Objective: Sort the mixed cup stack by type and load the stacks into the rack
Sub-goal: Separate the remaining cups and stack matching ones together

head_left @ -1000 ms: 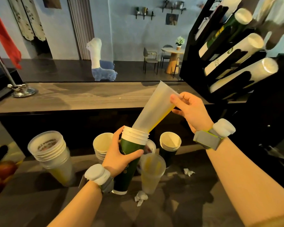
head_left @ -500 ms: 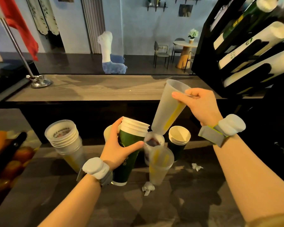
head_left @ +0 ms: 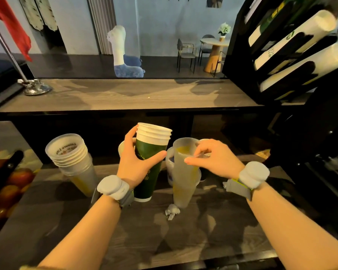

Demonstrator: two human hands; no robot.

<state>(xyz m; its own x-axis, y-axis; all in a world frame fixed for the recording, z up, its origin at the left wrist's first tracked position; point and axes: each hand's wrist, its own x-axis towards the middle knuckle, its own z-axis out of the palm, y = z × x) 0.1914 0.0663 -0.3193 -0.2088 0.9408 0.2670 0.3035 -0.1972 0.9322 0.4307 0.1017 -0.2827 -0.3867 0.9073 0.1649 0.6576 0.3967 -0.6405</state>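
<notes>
My left hand (head_left: 134, 164) grips a stack of dark green paper cups (head_left: 150, 162) with white rims, held just above the lower counter. My right hand (head_left: 213, 160) pinches the rim of a frosted clear plastic cup with a yellow stripe (head_left: 183, 168), which sits nested in another frosted cup standing on the counter. A leaning stack of frosted cups (head_left: 72, 160) stands at the left. White paper cups (head_left: 122, 149) show behind my left hand. The black rack (head_left: 242, 55) at the upper right holds several slanted cup stacks.
A crumpled paper scrap (head_left: 172, 211) lies on the lower counter (head_left: 125, 230) in front of the cups. The raised wooden bar top (head_left: 125, 94) runs behind, with a flag pole base (head_left: 34, 88) at its left. Fruit (head_left: 6, 188) sits at the far left.
My right hand has brought the frosted cup down from above the green stack and set it into the frosted cup on the counter. My left hand has kept the green stack.
</notes>
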